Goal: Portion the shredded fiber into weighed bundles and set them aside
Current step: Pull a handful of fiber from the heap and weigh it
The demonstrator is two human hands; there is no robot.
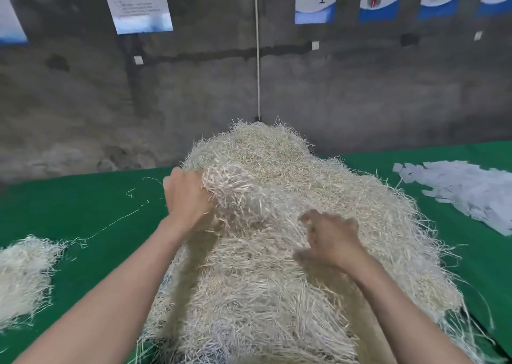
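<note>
One view, head cam. Surface: green cloth (83,211) over the table, running left to right across the frame. Behind it is a rough grey concrete wall (194,86) with printed posters (138,3) along the top. A white cord (258,59) hangs straight down the wall and ends behind the top of the heap.

Main fiber pile (277,294) sits mid-table, directly in front of the person. Long axis runs near-to-far, from the near edge toward the wall. It is wide and low at the near end and narrows to a peak at the far end. Strands are tangled with no single lay direction, and the ends stick out all round.

A smaller bundle (22,275) lies at the left edge, well apart from the pile. A few stray strands (119,219) lie on the cloth between them. A heap of white paper slips (471,192) is at far right, near the pile but not touching it.

Left hand (188,197) is on the pile's upper left flank. Its fingers are curled into a raised clump (232,186) and grip it.

Right hand (332,239) is on the pile's right of centre and motion-blurred. Its fingers are bent down into the strands; can't tell whether it has hold of any.
</note>
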